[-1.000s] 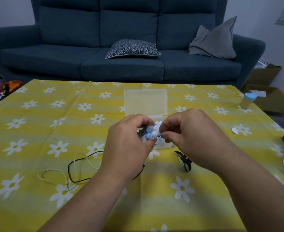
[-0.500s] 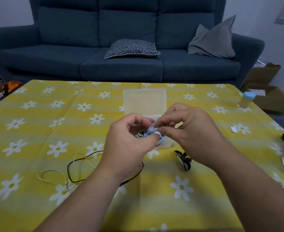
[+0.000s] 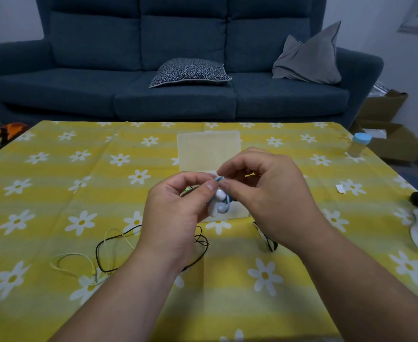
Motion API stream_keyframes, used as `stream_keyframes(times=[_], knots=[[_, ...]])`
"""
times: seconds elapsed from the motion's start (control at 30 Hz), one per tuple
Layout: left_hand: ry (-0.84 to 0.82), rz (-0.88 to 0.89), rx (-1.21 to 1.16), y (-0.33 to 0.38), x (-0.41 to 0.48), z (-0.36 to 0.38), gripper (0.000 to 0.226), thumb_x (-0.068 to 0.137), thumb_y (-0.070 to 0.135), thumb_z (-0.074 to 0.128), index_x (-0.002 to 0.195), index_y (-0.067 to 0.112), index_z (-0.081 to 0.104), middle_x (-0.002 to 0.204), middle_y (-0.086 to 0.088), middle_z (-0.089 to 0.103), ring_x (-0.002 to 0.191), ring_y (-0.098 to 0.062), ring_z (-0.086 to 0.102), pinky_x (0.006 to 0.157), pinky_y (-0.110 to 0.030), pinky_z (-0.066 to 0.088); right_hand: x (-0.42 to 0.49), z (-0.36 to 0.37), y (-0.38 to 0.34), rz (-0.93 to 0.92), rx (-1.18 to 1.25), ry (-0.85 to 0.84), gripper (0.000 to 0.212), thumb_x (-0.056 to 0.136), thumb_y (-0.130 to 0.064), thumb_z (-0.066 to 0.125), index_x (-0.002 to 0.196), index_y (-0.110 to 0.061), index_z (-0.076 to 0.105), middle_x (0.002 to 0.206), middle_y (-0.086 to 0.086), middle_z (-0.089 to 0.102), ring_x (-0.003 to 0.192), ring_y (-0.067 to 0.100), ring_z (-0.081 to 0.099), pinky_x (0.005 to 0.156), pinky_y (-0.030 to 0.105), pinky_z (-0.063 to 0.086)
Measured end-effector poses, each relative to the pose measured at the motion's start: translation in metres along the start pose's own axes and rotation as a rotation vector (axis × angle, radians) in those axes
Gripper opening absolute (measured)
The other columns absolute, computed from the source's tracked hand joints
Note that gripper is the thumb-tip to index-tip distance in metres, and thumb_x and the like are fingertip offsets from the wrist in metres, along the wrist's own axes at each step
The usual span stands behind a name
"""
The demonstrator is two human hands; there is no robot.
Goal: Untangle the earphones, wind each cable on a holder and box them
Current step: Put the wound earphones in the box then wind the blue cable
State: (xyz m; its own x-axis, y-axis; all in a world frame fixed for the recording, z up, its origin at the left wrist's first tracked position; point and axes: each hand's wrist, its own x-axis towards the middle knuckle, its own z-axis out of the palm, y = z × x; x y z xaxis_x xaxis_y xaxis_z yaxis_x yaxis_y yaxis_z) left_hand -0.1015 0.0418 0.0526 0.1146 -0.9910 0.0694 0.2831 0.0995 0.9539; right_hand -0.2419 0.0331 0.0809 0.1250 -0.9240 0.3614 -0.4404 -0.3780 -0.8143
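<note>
A small white plastic cable holder [image 3: 217, 204] with thin blue earphone cable [image 3: 227, 202] round it is held above the open translucent plastic box [image 3: 208, 149], mid-table. The left hand [image 3: 176, 213] grips the holder, fingers curled. The right hand [image 3: 267, 193] pinches the blue cable's end. A loose black cable [image 3: 99, 250] and a pale green cable [image 3: 69, 255] lie tangled on the yellow daisy tablecloth [image 3: 55, 193] to the left; a black-and-white striped holder [image 3: 267, 239] lies under the right wrist.

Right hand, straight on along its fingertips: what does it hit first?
Right hand points across at the left hand. Past the blue cable it pinches, the left hand's thumb looks first in line, nearly touching; depth is hard to judge.
</note>
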Motion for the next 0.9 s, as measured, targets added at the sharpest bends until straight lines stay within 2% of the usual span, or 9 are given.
stream_keyframes(times=[0.1,0.2,0.27,0.33,0.4,0.5,0.57,0.67,0.9], knots=[[0.052,0.018,0.007,0.0,0.002,0.001,0.011,0.086,-0.002,0.064,0.079,0.005,0.069,0.086,-0.011,0.073,0.073,-0.025,0.07,0.063,-0.032,0.053,0.0,0.001,0.0,0.011,0.062,0.016,0.017,0.081,-0.001,0.076,0.088,-0.017,0.074,0.087,-0.004,0.068,0.076,0.011,0.067,0.069,0.03,0.058],[0.087,0.041,-0.003,0.001,0.004,0.0,0.012,0.087,-0.002,0.064,0.078,0.005,0.067,0.09,-0.007,0.074,0.074,-0.021,0.071,0.065,-0.032,0.054,-0.002,0.0,0.001,0.129,0.155,0.083,0.02,0.083,-0.005,0.076,0.095,-0.019,0.07,0.094,-0.001,0.068,0.078,0.007,0.068,0.07,0.025,0.058],[0.093,0.053,0.007,0.0,0.004,-0.001,0.012,0.085,-0.001,0.067,0.077,0.007,0.067,0.094,-0.006,0.074,0.079,-0.023,0.072,0.072,-0.039,0.057,-0.003,0.002,0.004,0.28,0.225,0.063,0.022,0.083,-0.012,0.076,0.103,-0.019,0.07,0.095,0.001,0.069,0.079,0.011,0.07,0.076,0.034,0.061],[0.101,0.071,0.044,-0.002,0.003,0.0,0.008,0.078,0.008,0.071,0.072,0.013,0.07,0.097,-0.004,0.075,0.087,-0.029,0.073,0.083,-0.049,0.058,-0.005,0.006,0.005,0.394,0.408,-0.041,0.022,0.086,-0.011,0.072,0.108,-0.014,0.071,0.096,0.007,0.075,0.085,0.021,0.073,0.085,0.046,0.059],[0.12,0.075,0.074,-0.003,0.003,0.001,0.004,0.072,0.016,0.07,0.069,0.018,0.072,0.099,-0.002,0.074,0.09,-0.031,0.072,0.087,-0.053,0.056,-0.006,0.009,0.005,0.379,0.484,-0.093,0.021,0.088,-0.005,0.067,0.107,-0.01,0.074,0.097,0.013,0.076,0.092,0.03,0.073,0.088,0.048,0.058],[0.141,0.078,0.141,-0.002,0.003,0.002,0.01,0.075,0.012,0.073,0.068,0.018,0.071,0.098,0.003,0.074,0.086,-0.025,0.073,0.084,-0.047,0.059,-0.005,0.011,0.006,0.316,0.479,-0.086,0.024,0.088,0.002,0.064,0.107,-0.008,0.075,0.099,0.016,0.075,0.096,0.036,0.072,0.09,0.045,0.058],[0.139,0.087,0.171,-0.001,0.002,0.003,0.017,0.083,0.003,0.071,0.07,0.015,0.069,0.098,0.004,0.074,0.081,-0.018,0.072,0.078,-0.039,0.059,-0.005,0.011,0.008,0.315,0.476,-0.083,0.027,0.089,0.004,0.061,0.109,-0.008,0.075,0.1,0.014,0.076,0.095,0.034,0.073,0.091,0.043,0.058],[0.147,0.099,0.215,0.0,0.001,0.005,0.014,0.085,0.0,0.067,0.074,0.008,0.068,0.098,0.004,0.074,0.076,-0.009,0.071,0.071,-0.025,0.058,-0.004,0.011,0.011,0.319,0.494,-0.086,0.03,0.091,0.007,0.056,0.111,-0.006,0.074,0.1,0.01,0.077,0.095,0.03,0.073,0.092,0.04,0.058],[0.204,0.12,0.231,-0.004,0.001,0.006,0.017,0.081,-0.001,0.068,0.069,0.01,0.067,0.092,0.007,0.075,0.076,-0.005,0.071,0.064,-0.017,0.054,-0.004,0.019,0.014,0.372,0.556,-0.016,0.032,0.087,0.011,0.058,0.109,-0.005,0.074,0.097,0.012,0.077,0.092,0.031,0.073,0.086,0.035,0.059]])
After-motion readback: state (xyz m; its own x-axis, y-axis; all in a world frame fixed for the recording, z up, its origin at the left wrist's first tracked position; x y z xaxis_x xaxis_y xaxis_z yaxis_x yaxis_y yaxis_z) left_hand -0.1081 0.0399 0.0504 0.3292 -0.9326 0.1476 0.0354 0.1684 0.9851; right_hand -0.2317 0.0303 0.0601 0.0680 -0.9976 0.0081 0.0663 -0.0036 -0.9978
